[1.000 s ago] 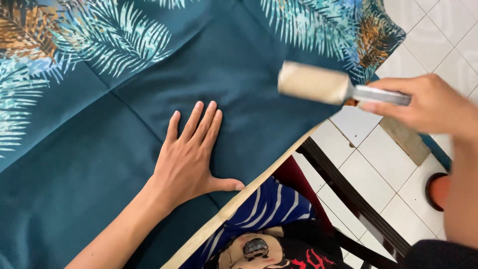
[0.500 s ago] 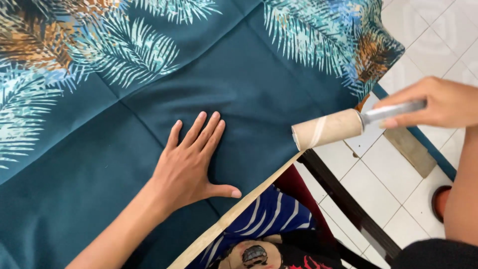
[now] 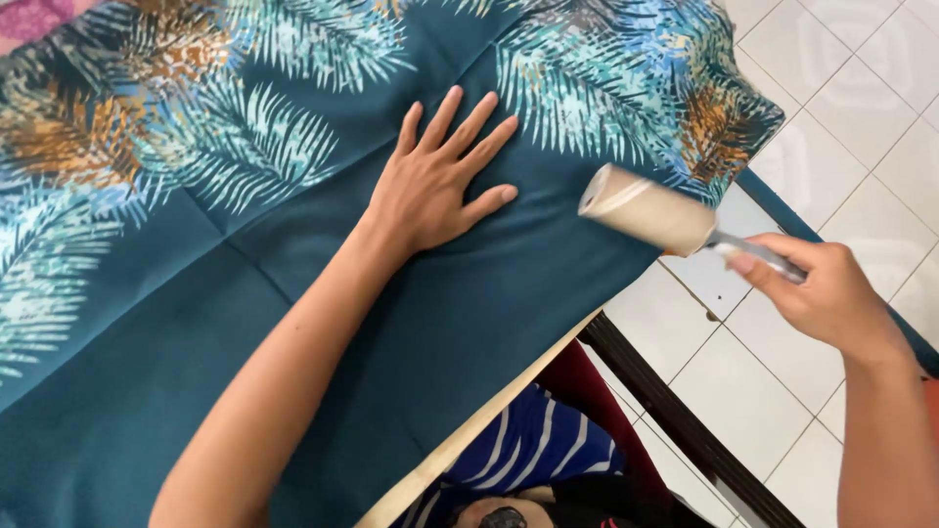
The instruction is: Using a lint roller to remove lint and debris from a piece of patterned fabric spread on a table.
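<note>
A dark teal cloth (image 3: 509,293) with a palm-leaf print lies spread over a table. My left hand (image 3: 435,181) rests flat on it, fingers spread, pressing the plain teal part near the leaf border. My right hand (image 3: 831,293) grips the grey handle of a lint roller (image 3: 646,210). The roller's beige head hovers at the cloth's right edge, just right of my left hand's fingertips.
The table's pale wooden edge (image 3: 460,450) runs diagonally below the cloth. A dark wooden bar (image 3: 675,420) crosses the white tiled floor (image 3: 841,98). Striped blue and white fabric (image 3: 528,460) and a red piece lie under the table edge.
My left hand slid farther up the cloth toward the leaf print. The lint roller was off the table edge half a second ago and has come up to the cloth's right edge.
</note>
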